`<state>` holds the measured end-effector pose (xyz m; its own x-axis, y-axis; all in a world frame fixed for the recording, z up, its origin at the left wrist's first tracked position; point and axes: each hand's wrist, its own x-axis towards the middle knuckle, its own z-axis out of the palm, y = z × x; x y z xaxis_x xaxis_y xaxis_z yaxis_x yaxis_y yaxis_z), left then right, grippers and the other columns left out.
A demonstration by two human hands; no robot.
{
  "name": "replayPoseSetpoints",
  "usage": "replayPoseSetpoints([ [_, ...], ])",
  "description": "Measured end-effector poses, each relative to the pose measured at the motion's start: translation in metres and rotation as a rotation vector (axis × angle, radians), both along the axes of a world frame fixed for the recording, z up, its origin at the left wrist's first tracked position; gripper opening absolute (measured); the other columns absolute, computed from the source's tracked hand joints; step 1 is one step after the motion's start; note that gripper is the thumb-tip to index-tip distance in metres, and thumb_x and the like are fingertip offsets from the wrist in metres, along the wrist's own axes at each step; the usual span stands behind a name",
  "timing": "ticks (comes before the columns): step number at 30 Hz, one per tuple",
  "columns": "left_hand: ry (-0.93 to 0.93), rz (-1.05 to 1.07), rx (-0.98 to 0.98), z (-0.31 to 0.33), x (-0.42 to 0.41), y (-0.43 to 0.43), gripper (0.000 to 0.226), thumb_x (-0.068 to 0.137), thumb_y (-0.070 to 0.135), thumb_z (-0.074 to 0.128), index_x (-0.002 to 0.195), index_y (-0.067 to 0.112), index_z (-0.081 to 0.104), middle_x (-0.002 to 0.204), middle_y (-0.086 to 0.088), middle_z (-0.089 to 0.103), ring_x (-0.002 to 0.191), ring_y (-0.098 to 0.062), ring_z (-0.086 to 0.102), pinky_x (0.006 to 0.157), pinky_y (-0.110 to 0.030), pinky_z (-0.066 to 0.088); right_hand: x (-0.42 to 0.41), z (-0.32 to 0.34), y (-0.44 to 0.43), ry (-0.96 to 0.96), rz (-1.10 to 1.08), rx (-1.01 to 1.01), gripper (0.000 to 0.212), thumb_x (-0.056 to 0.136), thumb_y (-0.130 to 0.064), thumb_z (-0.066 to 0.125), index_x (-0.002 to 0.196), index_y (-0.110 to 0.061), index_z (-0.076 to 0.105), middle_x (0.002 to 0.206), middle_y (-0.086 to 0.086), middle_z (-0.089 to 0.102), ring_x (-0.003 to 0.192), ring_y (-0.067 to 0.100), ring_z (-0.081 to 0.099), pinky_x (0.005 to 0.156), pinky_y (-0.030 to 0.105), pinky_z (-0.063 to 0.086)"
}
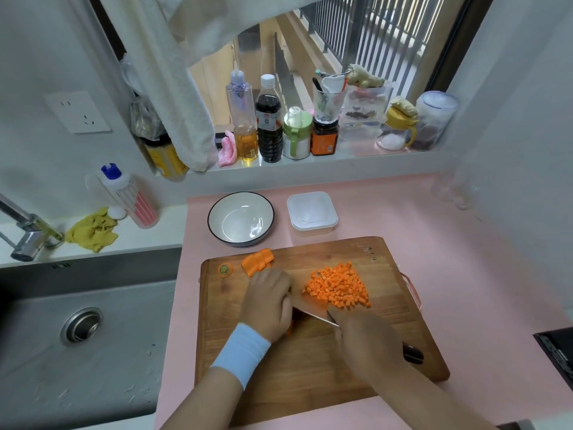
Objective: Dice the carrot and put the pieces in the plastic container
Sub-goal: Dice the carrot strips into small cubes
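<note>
Head view: right hand (369,339) fingers grip the knife (311,310), blade just right of the left hand (268,302), whose curled fingers pin carrot strips (290,329); diced pile (338,287) lies right, plastic container (311,214) beyond.

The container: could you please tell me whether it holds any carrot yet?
No carrot: nothing orange shows in the container; the dice lie piled on the board. Lid on or off, cannot tell.
</note>
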<state>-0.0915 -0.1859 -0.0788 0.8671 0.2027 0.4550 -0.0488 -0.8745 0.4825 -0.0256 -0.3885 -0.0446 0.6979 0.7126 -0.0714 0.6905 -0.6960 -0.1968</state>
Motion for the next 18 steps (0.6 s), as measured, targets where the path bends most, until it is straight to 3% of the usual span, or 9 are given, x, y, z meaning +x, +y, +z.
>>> replayPoseSetpoints([
  [2,0.267,-0.018,-0.079,0.017,0.029,0.002,0.013,0.076,0.011,0.045,0.077,0.02,0.054,0.084,0.005,0.053,0.085,-0.017,0.049,0.073,-0.033,0.04,0.003,0.002,-0.003,-0.025,0.019,-0.019,0.026,0.099,-0.029,0.048,0.12,-0.036,0.06,0.087,-0.006,0.068,0.077,0.011,0.062,0.06,0.023,0.037],
  [5,0.73,-0.002,-0.128,0.023,0.06,-0.002,0.026,0.087,0.008,0.044,0.089,0.019,0.067,0.105,0.003,0.062,0.102,-0.018,0.056,0.078,-0.026,0.041,0.007,0.004,-0.003,-0.039,0.007,-0.035,0.019,0.089,-0.025,0.06,0.101,-0.038,0.066,0.075,-0.009,0.066,0.065,0.01,0.061,0.059,0.021,0.032],
  [8,0.896,0.005,-0.269,0.018,0.071,-0.006,0.037,0.089,0.006,0.039,0.103,0.022,0.07,0.125,0.002,0.062,0.111,-0.017,0.057,0.091,-0.026,0.045,0.011,0.002,-0.002,0.005,-0.003,-0.04,0.018,0.08,-0.02,0.068,0.089,-0.035,0.065,0.068,-0.008,0.063,0.058,0.012,0.058,0.053,0.025,0.029],
  [11,0.816,0.012,-0.372,0.015,0.068,-0.005,0.044,0.09,0.003,0.038,0.108,0.028,0.069,0.127,0.005,0.059,0.113,-0.014,0.055,0.095,-0.025,0.044,0.013,-0.001,-0.004,-0.001,0.018,-0.025,0.023,0.087,-0.017,0.059,0.103,-0.033,0.064,0.082,-0.007,0.068,0.071,0.016,0.063,0.059,0.027,0.032],
  [14,0.493,0.089,-0.336,0.015,0.055,0.005,0.041,0.085,0.005,0.038,0.101,0.029,0.067,0.107,0.011,0.059,0.107,-0.014,0.055,0.09,-0.026,0.044,0.014,0.002,-0.003,0.032,0.057,-0.105,0.033,0.095,-0.011,0.047,0.119,-0.026,0.062,0.102,-0.003,0.068,0.088,0.018,0.062,0.07,0.026,0.033],
  [18,0.02,0.317,-0.293,0.005,0.02,0.014,0.022,0.073,0.003,0.043,0.083,0.016,0.058,0.084,0.005,0.053,0.085,-0.016,0.046,0.077,-0.015,0.033,0.009,0.001,0.0,0.042,0.016,-0.024,0.024,0.097,-0.022,0.046,0.11,-0.032,0.064,0.087,-0.004,0.067,0.074,0.019,0.056,0.06,0.028,0.038],
])
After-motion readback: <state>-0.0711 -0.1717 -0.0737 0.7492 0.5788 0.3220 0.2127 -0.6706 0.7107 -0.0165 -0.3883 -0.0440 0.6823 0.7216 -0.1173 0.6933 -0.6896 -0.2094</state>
